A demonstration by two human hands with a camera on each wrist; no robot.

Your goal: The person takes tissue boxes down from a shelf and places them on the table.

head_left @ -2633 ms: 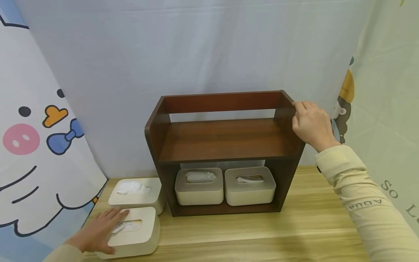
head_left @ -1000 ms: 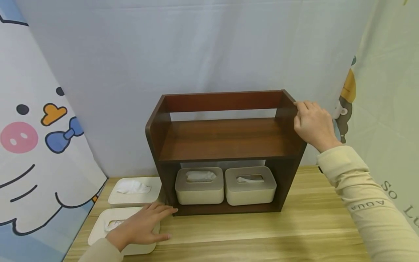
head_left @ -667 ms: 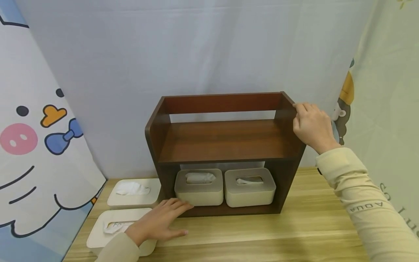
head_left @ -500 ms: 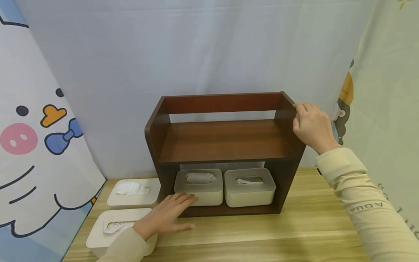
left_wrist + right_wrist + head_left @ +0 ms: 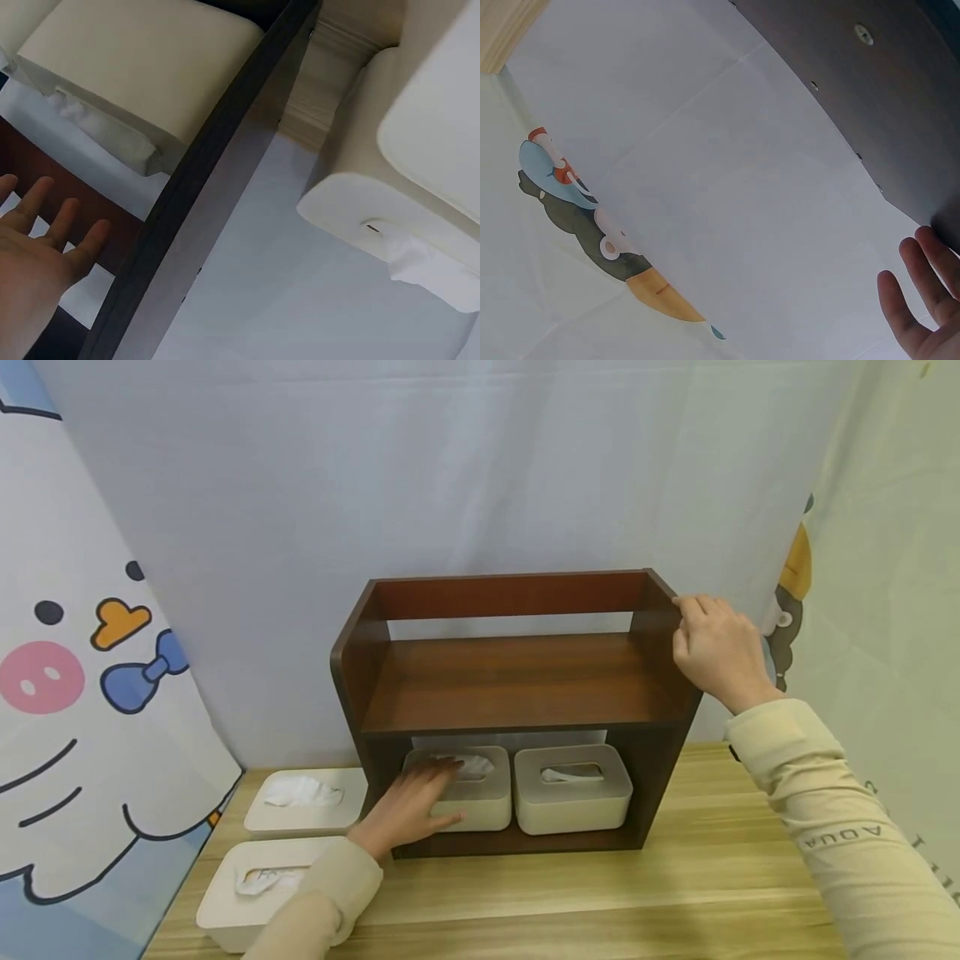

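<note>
In the head view my left hand (image 5: pixel 408 802) reaches into the lower compartment of a dark brown wooden shelf (image 5: pixel 517 681). Its straight fingers lie over the top of the left tissue box (image 5: pixel 480 810); whether they touch it cannot be told. A second tissue box (image 5: pixel 573 802) stands beside it in the same compartment. The left wrist view shows the hand (image 5: pixel 37 262) with fingers spread, holding nothing. My right hand (image 5: pixel 720 647) rests at the top of the shelf's right side panel. Its fingers (image 5: pixel 900 300) look fairly straight in the right wrist view; the thumb is hidden there.
Two more white tissue boxes stand left of the shelf, one at the back (image 5: pixel 307 818) and one in front (image 5: pixel 232 893), partly behind my left sleeve. All is on a wood-grain table (image 5: pixel 562 902). Cloth curtains (image 5: pixel 525 468) hang behind and at both sides.
My left hand has left the front left tissue box and moved right and inward to the left box in the shelf. The right hand stays on the side panel.
</note>
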